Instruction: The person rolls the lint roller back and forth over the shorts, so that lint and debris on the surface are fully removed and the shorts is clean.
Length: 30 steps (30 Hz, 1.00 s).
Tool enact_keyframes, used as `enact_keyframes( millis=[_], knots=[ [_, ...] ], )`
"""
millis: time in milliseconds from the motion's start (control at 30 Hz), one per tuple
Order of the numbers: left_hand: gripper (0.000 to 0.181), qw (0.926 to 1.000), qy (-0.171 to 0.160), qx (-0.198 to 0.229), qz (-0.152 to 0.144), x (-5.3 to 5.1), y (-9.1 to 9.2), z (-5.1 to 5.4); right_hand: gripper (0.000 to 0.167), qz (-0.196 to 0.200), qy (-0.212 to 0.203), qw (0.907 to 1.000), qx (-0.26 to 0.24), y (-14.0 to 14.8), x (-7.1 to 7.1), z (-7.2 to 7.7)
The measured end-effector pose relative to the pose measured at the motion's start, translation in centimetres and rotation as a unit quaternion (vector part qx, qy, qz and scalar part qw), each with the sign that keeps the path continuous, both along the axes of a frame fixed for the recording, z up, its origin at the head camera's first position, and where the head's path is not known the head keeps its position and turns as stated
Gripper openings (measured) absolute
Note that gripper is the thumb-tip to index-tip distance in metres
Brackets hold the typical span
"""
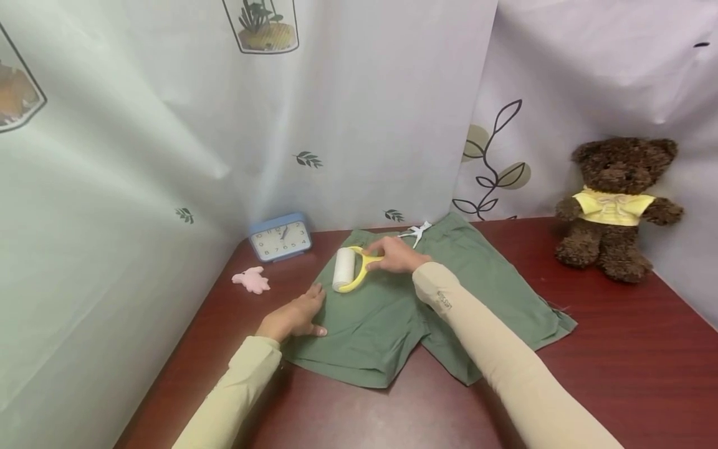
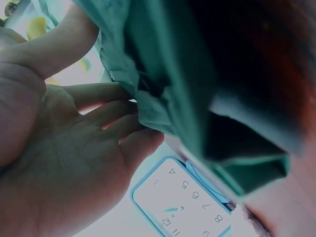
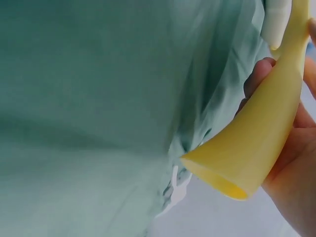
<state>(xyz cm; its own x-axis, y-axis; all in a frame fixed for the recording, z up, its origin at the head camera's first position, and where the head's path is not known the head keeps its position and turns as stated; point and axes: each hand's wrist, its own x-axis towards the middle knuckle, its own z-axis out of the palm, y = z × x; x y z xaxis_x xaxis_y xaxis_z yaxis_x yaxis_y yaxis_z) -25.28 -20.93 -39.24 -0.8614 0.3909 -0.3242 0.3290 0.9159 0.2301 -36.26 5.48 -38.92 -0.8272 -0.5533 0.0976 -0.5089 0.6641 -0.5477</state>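
Observation:
Green shorts (image 1: pixel 370 324) lie spread on the table, a white drawstring at the waist. A lint roller with a white cylinder (image 1: pixel 344 269) and a yellow handle (image 3: pixel 252 133) is over the left part of the shorts; my right hand (image 1: pixel 395 254) grips its handle. Whether the cylinder touches the cloth I cannot tell. My left hand (image 1: pixel 297 315) rests at the left edge of the shorts with its fingers extended. The left wrist view shows that palm (image 2: pixel 64 148) beside the green cloth (image 2: pixel 163 74).
A blue clock (image 1: pixel 280 237) and a pink animal-shaped piece (image 1: pixel 252 280) stand and lie at the back left. A brown teddy bear (image 1: pixel 614 206) in a yellow top sits at the back right. Patterned white sheets hang behind the dark red table (image 1: pixel 634 330).

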Motion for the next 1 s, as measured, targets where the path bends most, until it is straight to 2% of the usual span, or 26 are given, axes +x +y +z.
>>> enact_keyframes(
  millis=[267, 433, 667, 1000],
  knots=[
    [0.092, 1.0, 0.0, -0.002, 0.003, 0.2, 0.1, 0.2, 0.045, -0.008, -0.043, 0.9991, 0.003, 3.1, -0.6, -0.3],
    [0.091, 1.0, -0.001, -0.003, 0.001, 0.2, 0.0, 0.2, 0.047, -0.008, -0.065, 0.9979, 0.006, 5.5, -0.6, 0.0],
    [0.091, 1.0, -0.001, -0.002, -0.006, 0.1, 0.1, 0.2, 0.049, -0.021, -0.054, 0.9969, 0.053, 9.7, -0.4, 0.8],
    [0.089, 0.9999, 0.002, 0.005, -0.011, 0.2, 0.0, 0.2, 0.05, -0.044, -0.071, 0.9939, 0.072, 14.4, 0.2, 1.7]
  ],
)
